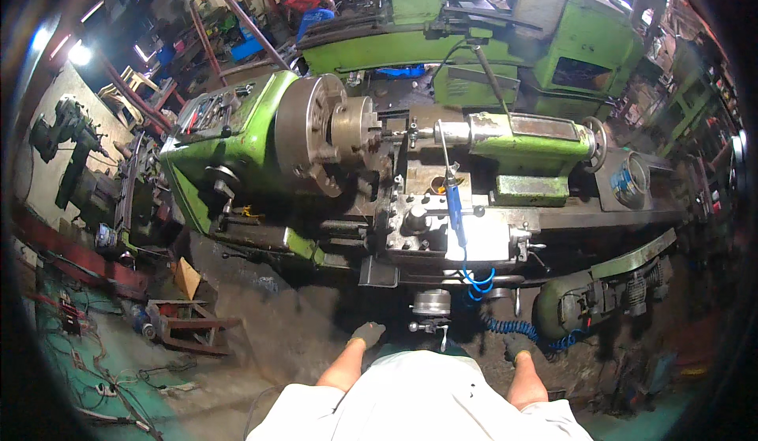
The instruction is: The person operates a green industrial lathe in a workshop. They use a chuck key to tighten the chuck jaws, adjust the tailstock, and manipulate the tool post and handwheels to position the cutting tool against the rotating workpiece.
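My left hand [368,334], in a grey glove, hangs in front of the lathe, left of a round handwheel with a crank [432,304]. Its fingers point to the right, loosely apart, and nothing shows in them. My right hand [518,349], in a dark glove, is low on the right beside the blue coiled air hose [512,326]; its fingers blend into the dark floor. A blue air blow gun [455,208] rests on the lathe carriage [403,240], touched by neither hand. A metal workpiece [353,123] sits in the large chuck [304,133].
The green headstock [257,129] stands left, the tailstock [525,153] right. A round tin [629,180] stands at the bed's right end. A green motor-like machine [572,311] is on the floor at right. At left are a rusty metal frame [189,326] and loose cables [110,386].
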Motion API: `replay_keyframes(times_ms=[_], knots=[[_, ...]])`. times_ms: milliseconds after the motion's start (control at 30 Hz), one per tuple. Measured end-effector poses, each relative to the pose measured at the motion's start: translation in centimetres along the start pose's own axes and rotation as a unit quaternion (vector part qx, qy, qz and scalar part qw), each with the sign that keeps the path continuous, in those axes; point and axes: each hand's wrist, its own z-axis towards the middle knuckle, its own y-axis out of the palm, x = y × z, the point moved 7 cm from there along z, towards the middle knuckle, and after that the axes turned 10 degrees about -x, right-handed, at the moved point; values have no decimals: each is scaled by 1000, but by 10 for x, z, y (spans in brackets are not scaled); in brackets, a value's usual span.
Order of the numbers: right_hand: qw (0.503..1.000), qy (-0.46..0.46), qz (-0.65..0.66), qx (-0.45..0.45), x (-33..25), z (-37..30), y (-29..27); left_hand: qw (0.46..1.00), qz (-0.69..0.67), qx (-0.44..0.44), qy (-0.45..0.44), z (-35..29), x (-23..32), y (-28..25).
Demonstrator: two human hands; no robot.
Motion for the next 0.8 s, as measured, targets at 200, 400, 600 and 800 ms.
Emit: replay_keyframes(times_ms=[200,400,600,800], knots=[[966,70,243,-45,11,-2,-1,999,29,-10,-35,-3,-15,12],[836,123,529,-81,-21,-23,-19,998,26,2,-54,-16,-40,31],[918,85,387,-6,54,34,11,998,-16,0,-58,-15,-9,15],[908,105,403,-52,-6,-2,-22,998,-16,20,-53,-18,-10,10]])
